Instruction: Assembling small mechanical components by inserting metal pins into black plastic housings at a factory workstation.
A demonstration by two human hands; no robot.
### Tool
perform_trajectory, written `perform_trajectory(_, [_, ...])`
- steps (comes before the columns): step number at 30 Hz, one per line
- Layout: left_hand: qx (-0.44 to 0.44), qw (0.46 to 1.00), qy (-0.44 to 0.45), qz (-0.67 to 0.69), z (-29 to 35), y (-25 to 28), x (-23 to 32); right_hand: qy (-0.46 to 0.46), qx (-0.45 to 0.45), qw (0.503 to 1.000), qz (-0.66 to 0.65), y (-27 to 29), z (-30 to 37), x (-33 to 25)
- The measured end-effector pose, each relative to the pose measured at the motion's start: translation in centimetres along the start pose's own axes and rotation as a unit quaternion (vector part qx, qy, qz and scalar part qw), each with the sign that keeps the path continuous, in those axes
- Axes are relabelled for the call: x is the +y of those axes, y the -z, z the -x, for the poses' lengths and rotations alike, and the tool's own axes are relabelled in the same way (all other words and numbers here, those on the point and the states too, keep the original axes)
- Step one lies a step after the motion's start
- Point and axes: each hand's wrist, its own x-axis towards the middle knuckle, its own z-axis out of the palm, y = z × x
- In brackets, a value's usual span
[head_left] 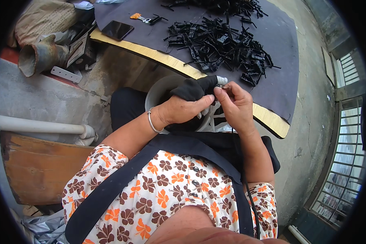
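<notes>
Over the near edge of the table, my left hand (178,109) and my right hand (239,106) meet at their fingertips. A black cloth covering (190,89) hides several of my left fingers, and white wrapping (222,80) surrounds one fingertip. The left thumb presses toward that finger. Thumb and forefinger of my right hand pinch beside it. Whatever small piece lies between the hands is too hidden to name. Beneath them stands a pale round bucket (151,94), held between my knees. Beyond my hands, a heap of black plastic clip-like parts (221,44) covers part of the table.
The dark-topped table (150,44) has a yellowish edge. On it lie a phone (117,30) and a small metal tool with an orange end (141,18). To the left are a rusty pipe piece (42,57), a white pipe (36,123) and a wooden board (44,171).
</notes>
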Motion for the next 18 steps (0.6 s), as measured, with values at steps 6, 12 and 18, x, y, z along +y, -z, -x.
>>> perform_trajectory(6, [0.031,0.991,-0.085,-0.098,-0.1,-0.3,-0.8,0.002,-0.080,0.997,-0.006,0.9,-0.4,-0.4])
perform_trajectory(12, [0.059,0.986,-0.098,-0.120,0.0,-0.7,-1.7,0.038,-0.080,0.990,0.110,0.5,-0.3,-0.8])
perform_trajectory(18, [0.090,0.925,-0.202,-0.308,0.1,-0.7,-1.3,0.004,-0.070,0.997,-0.010,-0.9,-0.2,0.7])
